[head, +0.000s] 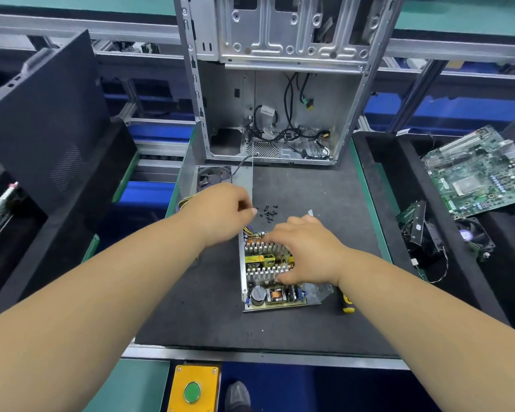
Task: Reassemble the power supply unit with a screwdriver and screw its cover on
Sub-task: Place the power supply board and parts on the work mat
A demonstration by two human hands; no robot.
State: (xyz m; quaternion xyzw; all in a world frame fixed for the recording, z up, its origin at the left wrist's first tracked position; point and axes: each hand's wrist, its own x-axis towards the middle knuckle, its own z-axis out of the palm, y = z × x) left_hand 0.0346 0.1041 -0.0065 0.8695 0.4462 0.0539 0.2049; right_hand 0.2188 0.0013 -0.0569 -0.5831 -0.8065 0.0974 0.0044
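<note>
- The open power supply unit [268,272] is sat near the front middle of the dark mat [324,203], board and heatsinks exposed, no lid on it yet.
- It's probably fairly weighty and stiff thanks to the sheet-metal tray, but the innards (coils, capacitors, heatsink fins) are best not leaned on. The tray walls look like the place to hold it; edges are likely sharp.
- The right hand [306,251] is laid over the board, fingers spread and slightly bent across the two finned heatsinks, nothing visibly gripped.
- The left hand [223,209] is curled with the fingertips pinched together just beside the screws [268,213]; whether a screw is actually pinched can't be told, too small.
- Those screws are tiny, light and easily dropped. A loose black pile is seen, roughly ten, exact count not readable.
- The cover [241,176], one bent metal piece with a fan, is stood behind the left hand. Thin and light, probably a bit flexy.
- One screwdriver [348,304] is partly hidden under the right forearm, only its yellow-black handle showing.
- Also counted: one bare PC case [274,84], one motherboard [482,171] off right.
</note>
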